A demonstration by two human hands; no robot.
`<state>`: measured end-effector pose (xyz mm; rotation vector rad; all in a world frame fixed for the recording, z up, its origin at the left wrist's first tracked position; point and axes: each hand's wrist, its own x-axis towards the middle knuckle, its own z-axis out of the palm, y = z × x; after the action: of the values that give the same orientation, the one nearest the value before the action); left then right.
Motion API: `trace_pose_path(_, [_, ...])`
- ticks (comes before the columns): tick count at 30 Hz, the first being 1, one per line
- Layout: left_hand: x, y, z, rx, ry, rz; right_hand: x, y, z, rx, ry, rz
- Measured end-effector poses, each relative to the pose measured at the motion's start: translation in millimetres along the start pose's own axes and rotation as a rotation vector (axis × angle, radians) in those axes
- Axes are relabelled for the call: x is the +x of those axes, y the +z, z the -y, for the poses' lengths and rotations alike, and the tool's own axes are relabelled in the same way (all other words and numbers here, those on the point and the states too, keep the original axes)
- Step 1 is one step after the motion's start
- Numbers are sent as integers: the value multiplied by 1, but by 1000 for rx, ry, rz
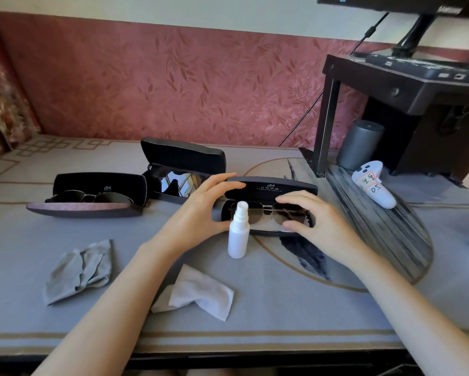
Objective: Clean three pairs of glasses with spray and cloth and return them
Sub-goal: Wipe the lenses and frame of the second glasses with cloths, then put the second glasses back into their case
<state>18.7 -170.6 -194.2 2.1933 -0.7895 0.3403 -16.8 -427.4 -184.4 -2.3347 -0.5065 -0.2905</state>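
On the right of the desk mat (282,316), my left hand (200,210) grips the left end of an open case (271,185), fingers on the lid and thumb at the base. Glasses (265,213) lie inside it. My right hand (317,221) curves over their right lens, thumb at the case's front rim; I cannot tell whether it grips. A spray bottle (238,234) stands just before the case. A white cloth (200,291) lies nearer me and a grey cloth (78,270) to the left.
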Motion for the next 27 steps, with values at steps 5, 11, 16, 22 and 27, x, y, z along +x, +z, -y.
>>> trace_pose_path(5, [-1,0,2,-26,-37,-2,-4,-2,2,-41,-60,-53])
trace_pose_path(11, [-1,-1,1,-20,-50,-7,-14,-21,15,33,-48,-677])
trace_pose_path(16, [-3,1,1,-34,-41,-20,1,-11,7,387,384,-300])
trace_pose_path(22, [-4,-3,-5,-132,-56,-33,7,-5,10,533,449,-300])
trace_pose_path(27, [-18,-24,1,39,-169,-194,12,-3,13,581,446,-330])
